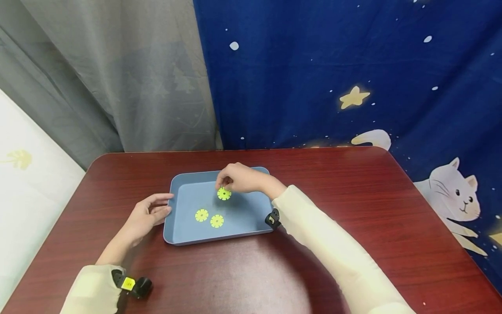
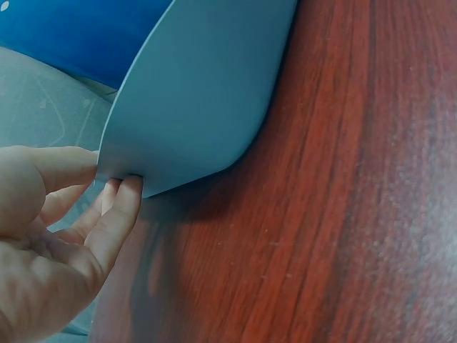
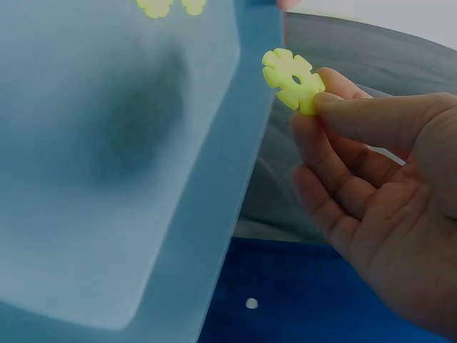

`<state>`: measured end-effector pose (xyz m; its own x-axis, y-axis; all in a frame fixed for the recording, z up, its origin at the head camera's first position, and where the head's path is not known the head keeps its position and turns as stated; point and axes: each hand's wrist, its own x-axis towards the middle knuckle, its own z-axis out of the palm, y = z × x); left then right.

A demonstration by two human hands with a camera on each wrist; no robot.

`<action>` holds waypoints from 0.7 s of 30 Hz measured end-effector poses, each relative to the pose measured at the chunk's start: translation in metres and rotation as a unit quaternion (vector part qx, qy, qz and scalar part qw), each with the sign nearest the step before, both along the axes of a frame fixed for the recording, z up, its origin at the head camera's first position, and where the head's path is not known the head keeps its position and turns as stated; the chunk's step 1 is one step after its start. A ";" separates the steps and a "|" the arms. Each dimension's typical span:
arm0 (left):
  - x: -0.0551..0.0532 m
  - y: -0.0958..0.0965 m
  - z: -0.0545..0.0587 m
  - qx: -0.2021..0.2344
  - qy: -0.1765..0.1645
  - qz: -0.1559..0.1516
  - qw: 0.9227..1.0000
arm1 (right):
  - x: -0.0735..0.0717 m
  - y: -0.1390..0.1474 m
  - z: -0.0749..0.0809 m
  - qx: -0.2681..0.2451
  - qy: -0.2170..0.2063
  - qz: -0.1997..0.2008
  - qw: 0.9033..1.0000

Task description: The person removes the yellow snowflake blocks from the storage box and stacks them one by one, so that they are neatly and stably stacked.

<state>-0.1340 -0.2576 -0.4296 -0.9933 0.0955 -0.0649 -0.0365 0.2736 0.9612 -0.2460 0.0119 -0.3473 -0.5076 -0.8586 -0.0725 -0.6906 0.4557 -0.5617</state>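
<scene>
My right hand (image 1: 240, 178) is over the far middle part of a blue tray (image 1: 259, 200). Its thumb and fingertips pinch a yellow-green notched snowflake disc (image 3: 291, 77) by the edge, the disc's centre hole showing. Two more discs of this kind, the left disc (image 1: 201, 215) and the right disc (image 1: 217, 221), lie side by side on the tray floor. At the tray's left side, my left hand (image 1: 146, 216) rests its extended fingertips against the wall (image 2: 193, 100). Whether any fingertip reaches inside the rim, I cannot tell.
The tray stands on a dark red wooden table (image 1: 313, 170). Behind the table hang a grey curtain (image 1: 157, 87) and a blue curtain (image 1: 282, 78) with stars and a cat. Black wrist cameras sit on both cuffs, the left one (image 1: 135, 285) near the tabletop.
</scene>
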 end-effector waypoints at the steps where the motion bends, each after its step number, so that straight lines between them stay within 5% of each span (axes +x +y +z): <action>1: 0.000 0.000 0.000 0.000 0.000 0.000 1.000 | 0.001 0.002 0.003 -0.001 0.000 -0.001 1.000; 21: 0.002 -0.001 0.000 -0.009 -0.001 0.000 1.000 | 0.025 0.031 0.019 -0.024 0.042 -0.004 0.999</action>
